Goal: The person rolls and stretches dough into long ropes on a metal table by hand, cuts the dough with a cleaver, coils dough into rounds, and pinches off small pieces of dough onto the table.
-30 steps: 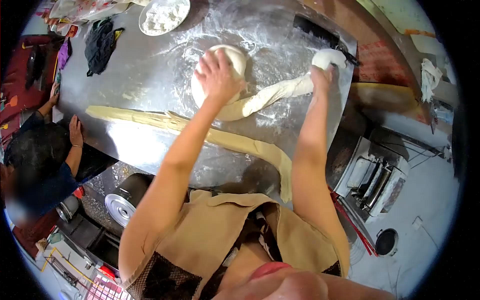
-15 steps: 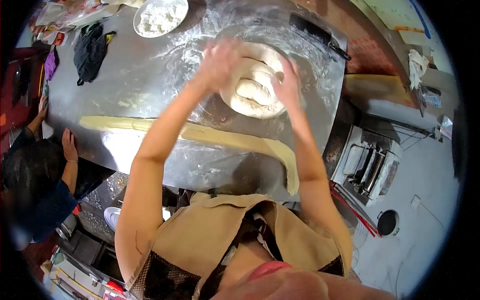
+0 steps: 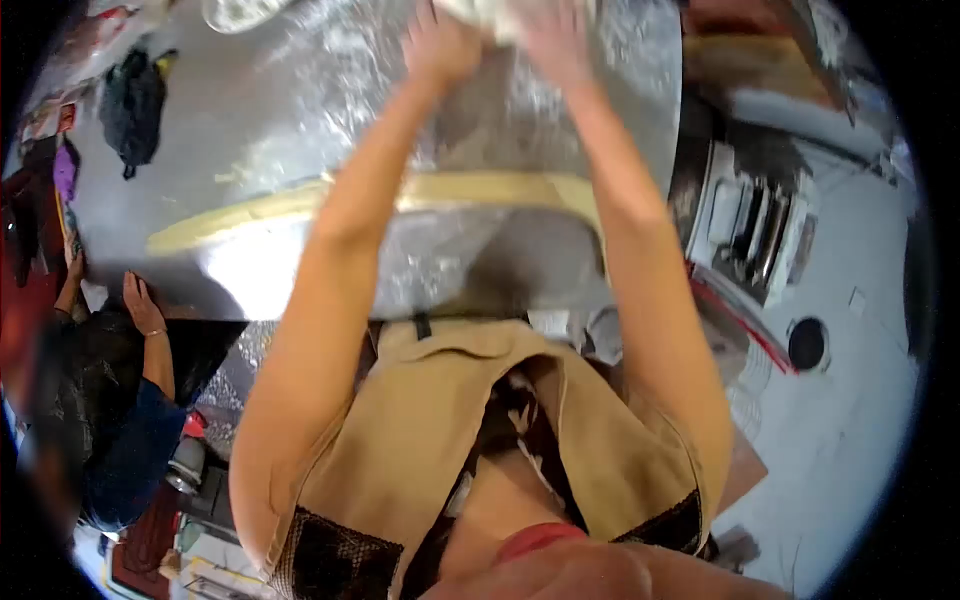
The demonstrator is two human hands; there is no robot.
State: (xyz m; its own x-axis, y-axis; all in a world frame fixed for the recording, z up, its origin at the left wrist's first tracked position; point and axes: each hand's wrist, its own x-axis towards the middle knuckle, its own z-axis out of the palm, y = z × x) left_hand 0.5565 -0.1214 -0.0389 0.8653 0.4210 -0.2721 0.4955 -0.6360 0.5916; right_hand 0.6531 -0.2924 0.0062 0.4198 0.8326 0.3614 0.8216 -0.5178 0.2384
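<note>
Pale dough (image 3: 497, 16) lies at the top edge of the view, partly cut off and partly under my hands. My left hand (image 3: 441, 42) rests at its left side, fingers spread forward. My right hand (image 3: 553, 42) is on its right side, blurred by motion, its fingers hard to make out. Nearer to me, a long strip of yellowish dough (image 3: 480, 190) runs across the metal table (image 3: 440, 260) beneath my forearms and bends down at its right end.
A dark bag (image 3: 133, 105) and a white bowl (image 3: 240, 12) of flour are on the table at the left. Beyond the left edge is another person (image 3: 125, 440), one hand on the table. A roller machine (image 3: 750, 225) stands at the right.
The dough rope that stretched to the right was coiled into a round. Both hands and the dough now appear farther up, at the top edge, as the view has shifted.
</note>
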